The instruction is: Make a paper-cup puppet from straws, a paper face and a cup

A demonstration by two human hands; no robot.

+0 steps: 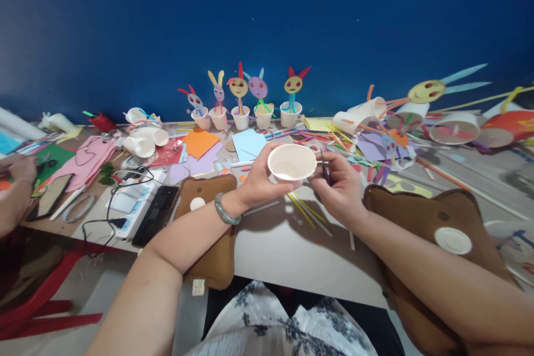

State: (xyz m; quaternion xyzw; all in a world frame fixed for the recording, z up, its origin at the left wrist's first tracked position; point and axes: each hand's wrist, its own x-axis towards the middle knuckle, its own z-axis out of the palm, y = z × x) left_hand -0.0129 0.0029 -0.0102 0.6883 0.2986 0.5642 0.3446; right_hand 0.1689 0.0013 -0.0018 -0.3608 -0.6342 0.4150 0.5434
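My left hand is wrapped round a white paper cup, held above the table with its open mouth tilted toward me. At the cup's right rim, my right hand is closed on what look like small dark scissors, mostly hidden by the fingers. Below the cup, several yellow and white straws lie on the table. Behind it sit a light blue paper sheet and an orange paper sheet.
Along the blue wall stand several cups with paper rabbit figures. Brown cushions lie at either side of my arms. At left are a power strip, a phone and another person's hand. Tipped cups lie at right.
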